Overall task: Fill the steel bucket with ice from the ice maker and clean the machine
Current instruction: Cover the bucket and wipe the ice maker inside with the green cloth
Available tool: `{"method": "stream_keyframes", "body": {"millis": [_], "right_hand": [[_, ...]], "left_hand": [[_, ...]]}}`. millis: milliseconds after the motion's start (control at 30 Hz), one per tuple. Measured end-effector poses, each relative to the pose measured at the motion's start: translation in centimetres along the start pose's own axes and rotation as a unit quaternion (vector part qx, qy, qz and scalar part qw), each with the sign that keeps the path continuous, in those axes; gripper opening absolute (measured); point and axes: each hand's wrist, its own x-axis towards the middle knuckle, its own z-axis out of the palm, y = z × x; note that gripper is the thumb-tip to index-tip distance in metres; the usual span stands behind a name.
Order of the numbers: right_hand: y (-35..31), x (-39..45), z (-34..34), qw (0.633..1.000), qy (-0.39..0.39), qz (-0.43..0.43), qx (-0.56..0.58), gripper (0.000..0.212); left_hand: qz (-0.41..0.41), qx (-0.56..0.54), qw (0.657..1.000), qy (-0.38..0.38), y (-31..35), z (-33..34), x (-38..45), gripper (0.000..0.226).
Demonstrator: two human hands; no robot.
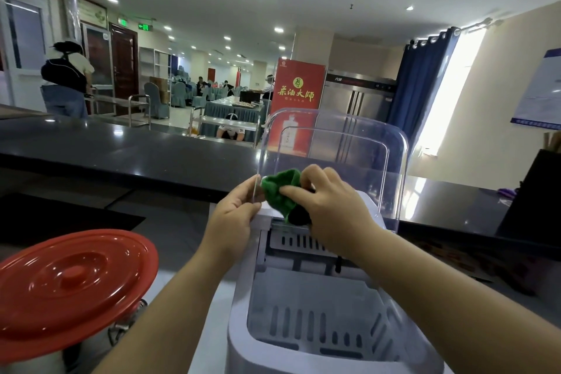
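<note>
1. Surface and room, left side: a pale worktop carries the steel bucket at lower left, capped by a red lid. Behind it runs a long dark counter, and beyond that a dining hall with covered chairs, a person standing near a door, and ceiling spotlights.
2. Surface and room, centre and right: the white ice maker stands on the worktop just right of the bucket, its clear lid raised upright. A red banner, a steel refrigerator and a blue curtain beside a bright window fill the background.
3. Hidden or unclear: the red lid covers the bucket's mouth, so its contents cannot be seen; the bucket body is cut off by the lower edge. The slotted basket inside the ice maker appears grey and blurred; whether ice lies in it cannot be told.
4. Left hand: its fingers pinch the left edge of the clear lid, thumb in front, the rest behind.
5. Right hand: its fingers are closed around a green cloth, pressing it against the inner face of the clear lid near its hinge.
</note>
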Motion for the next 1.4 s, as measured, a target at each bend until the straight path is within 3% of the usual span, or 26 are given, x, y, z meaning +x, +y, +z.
{"method": "stream_keyframes", "body": {"millis": [133,233,633,800,1167,1400], "right_hand": [[1.4,1.9,-1.0,0.993,0.083,0.084,-0.012,0.046],[2.1,2.8,-1.0,0.987,0.103,0.121,-0.015,0.049],[0.3,-2.7,0.6,1.000,-0.021,0.011,0.016,0.066],[1.0,-3.2,0.1,0.999,0.007,0.002,-0.033,0.058],[5.7,1.7,-2.7,0.976,0.134,0.144,-0.088,0.051],[5.7,2.4,-1.7,0.974,0.137,0.177,-0.046,0.053]], "left_hand": [[-0.001,0.025,1.000,0.012,0.0,0.2,-0.1,0.040],[0.003,0.031,0.999,0.021,0.0,0.3,-0.1,0.034],[0.026,0.069,0.995,0.065,0.0,1.2,0.4,0.018],[0.028,0.133,0.988,0.071,0.5,1.9,0.7,0.022],[0.021,0.142,0.985,0.097,0.0,2.3,0.7,0.031],[0.022,0.159,0.982,0.096,0.0,2.3,0.7,0.028]]}}
